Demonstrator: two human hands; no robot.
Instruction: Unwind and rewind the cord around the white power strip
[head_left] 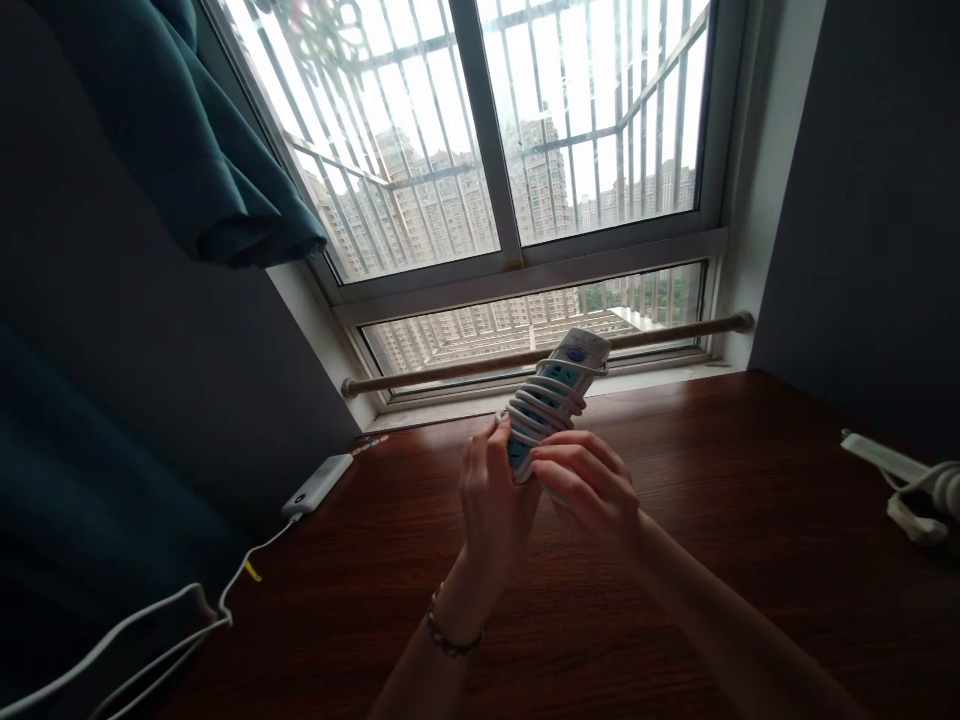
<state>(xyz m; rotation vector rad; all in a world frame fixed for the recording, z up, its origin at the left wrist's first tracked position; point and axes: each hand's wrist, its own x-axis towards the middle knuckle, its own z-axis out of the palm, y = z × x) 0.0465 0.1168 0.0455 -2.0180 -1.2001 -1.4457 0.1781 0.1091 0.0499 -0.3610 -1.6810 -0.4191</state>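
Observation:
A white power strip [585, 350] with blue-green sockets is held up at a tilt over the brown wooden table [675, 600]. Its white cord [551, 400] is wound around it in several loops. My left hand [491, 490], with a bracelet at the wrist, grips the strip's lower end. My right hand [592, 485] has its fingers pinched together at the lower right side of the strip, on the cord near the last loops. What lies beneath the right fingers is partly hidden.
A white device [319, 485] with a cable and a yellow tag lies at the table's left edge. Another white strip with wound cord [892, 460] is at the far right. Behind are a rail [450, 371], a barred window and a blue curtain [202, 150].

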